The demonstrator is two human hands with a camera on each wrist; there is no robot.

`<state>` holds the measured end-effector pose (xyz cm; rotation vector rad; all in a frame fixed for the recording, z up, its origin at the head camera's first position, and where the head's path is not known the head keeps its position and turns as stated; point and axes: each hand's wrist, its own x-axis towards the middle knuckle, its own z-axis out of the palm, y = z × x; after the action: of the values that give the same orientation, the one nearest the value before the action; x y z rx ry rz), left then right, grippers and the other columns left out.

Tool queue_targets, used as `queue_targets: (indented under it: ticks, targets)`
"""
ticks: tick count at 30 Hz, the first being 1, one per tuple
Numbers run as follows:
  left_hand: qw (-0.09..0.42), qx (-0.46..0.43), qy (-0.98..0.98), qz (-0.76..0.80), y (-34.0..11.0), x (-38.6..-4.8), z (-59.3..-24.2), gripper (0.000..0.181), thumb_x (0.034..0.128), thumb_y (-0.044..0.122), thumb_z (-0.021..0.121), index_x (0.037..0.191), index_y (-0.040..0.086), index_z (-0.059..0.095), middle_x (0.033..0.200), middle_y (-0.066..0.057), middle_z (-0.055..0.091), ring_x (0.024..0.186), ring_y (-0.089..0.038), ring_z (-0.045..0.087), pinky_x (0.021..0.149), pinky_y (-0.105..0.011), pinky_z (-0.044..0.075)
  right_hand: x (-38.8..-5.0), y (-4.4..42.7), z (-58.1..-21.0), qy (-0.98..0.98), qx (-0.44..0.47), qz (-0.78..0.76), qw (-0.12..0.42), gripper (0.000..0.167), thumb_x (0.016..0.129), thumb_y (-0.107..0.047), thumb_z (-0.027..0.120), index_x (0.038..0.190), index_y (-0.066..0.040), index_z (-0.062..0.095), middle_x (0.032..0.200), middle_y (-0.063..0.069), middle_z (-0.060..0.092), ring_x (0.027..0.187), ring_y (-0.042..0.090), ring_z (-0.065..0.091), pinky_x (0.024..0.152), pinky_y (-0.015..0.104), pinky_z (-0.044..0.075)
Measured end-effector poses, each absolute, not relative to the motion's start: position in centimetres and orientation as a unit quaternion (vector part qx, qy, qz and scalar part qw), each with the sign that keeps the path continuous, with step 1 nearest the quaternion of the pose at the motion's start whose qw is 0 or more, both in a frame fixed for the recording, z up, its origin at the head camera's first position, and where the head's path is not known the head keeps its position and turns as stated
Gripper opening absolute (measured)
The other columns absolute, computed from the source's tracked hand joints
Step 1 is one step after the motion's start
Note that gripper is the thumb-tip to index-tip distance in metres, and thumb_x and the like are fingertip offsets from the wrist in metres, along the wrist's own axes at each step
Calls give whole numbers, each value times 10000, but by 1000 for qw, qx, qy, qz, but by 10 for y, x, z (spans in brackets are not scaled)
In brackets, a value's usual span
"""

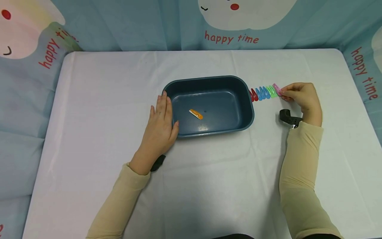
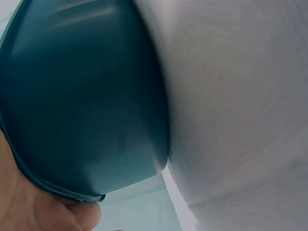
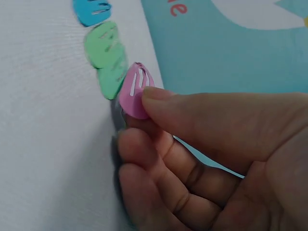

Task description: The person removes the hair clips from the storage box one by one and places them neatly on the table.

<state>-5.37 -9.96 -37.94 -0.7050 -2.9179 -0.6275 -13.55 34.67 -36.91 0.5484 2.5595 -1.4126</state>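
My right hand (image 1: 303, 96) pinches a pink snap hair clip (image 3: 132, 98) between thumb and fingers, at the right end of a row of clips. Beside it in that row lie green clips (image 1: 271, 91), blue clips (image 1: 262, 93) and red clips (image 1: 254, 94). The row's left end meets the right side of a dark blue plastic basin (image 1: 209, 133). Inside the basin lies one orange and white hair clip (image 1: 196, 114). My left hand (image 1: 159, 127) rests with straight fingers against the basin's left rim. The left wrist view shows the basin's outer wall (image 2: 86, 106) close up.
A white cloth (image 1: 104, 99) covers the table under everything. Behind and at the sides hangs a light blue curtain (image 1: 143, 26) with printed words. A black wrist camera (image 1: 287, 117) sits at my right wrist, just above the cloth.
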Motion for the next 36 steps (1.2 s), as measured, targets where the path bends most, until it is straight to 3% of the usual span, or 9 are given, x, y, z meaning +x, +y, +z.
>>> queue_targets:
  ticks: [9, 16, 21, 27, 31, 36]
  targets:
    - [35, -229, -951, -207, -99, -53, -379, 677, 968, 233, 403, 1450, -127, 93, 1552, -225, -19, 1424, -361, 37, 1080, -588, 120, -137, 344, -372, 870, 196, -446, 77, 199, 867, -140, 672, 692, -230, 703, 640, -151, 599, 594, 22, 548, 562, 133, 456]
    - [36, -229, -950, -209, -100, -53, -379, 677, 968, 233, 405, 1451, -126, 95, 1552, -225, -18, 1430, -315, -21, 1080, -587, 119, -138, 340, -372, 871, 208, -439, 70, 95, 870, -120, 663, 831, -65, 730, 643, -147, 590, 597, 13, 549, 561, 128, 463]
    - [39, -229, -950, -210, -100, -53, -380, 674, 967, 230, 406, 1449, -128, 101, 1552, -225, -15, 1430, -315, -20, 1081, -586, 119, -139, 339, -373, 882, 216, -412, 71, 239, 871, -135, 668, 1008, 59, 691, 663, -157, 569, 617, 13, 529, 562, 125, 453]
    - [38, -228, -950, -211, -100, -53, -380, 671, 967, 233, 399, 1450, -127, 101, 1552, -225, -13, 1431, -305, -30, 1083, -583, 116, -140, 337, -374, 885, 213, -409, 62, 267, 857, -117, 678, 1027, 89, 666, 617, -182, 571, 597, -5, 524, 551, 122, 445]
    - [38, -228, -950, -212, -100, -53, -380, 675, 968, 237, 398, 1450, -126, 98, 1552, -224, -14, 1431, -312, -24, 1084, -581, 114, -141, 336, -374, 888, 206, -408, 52, 236, 852, -106, 683, 1004, 74, 681, 582, -192, 566, 577, -12, 518, 544, 124, 439]
    - [36, -228, -950, -208, -100, -53, -380, 679, 968, 235, 400, 1453, -122, 86, 1552, -224, -17, 1425, -354, 25, 1084, -581, 114, -140, 335, -373, 890, 203, -405, 49, 38, 831, -151, 715, 818, -115, 711, 584, -180, 565, 583, 6, 510, 547, 138, 425]
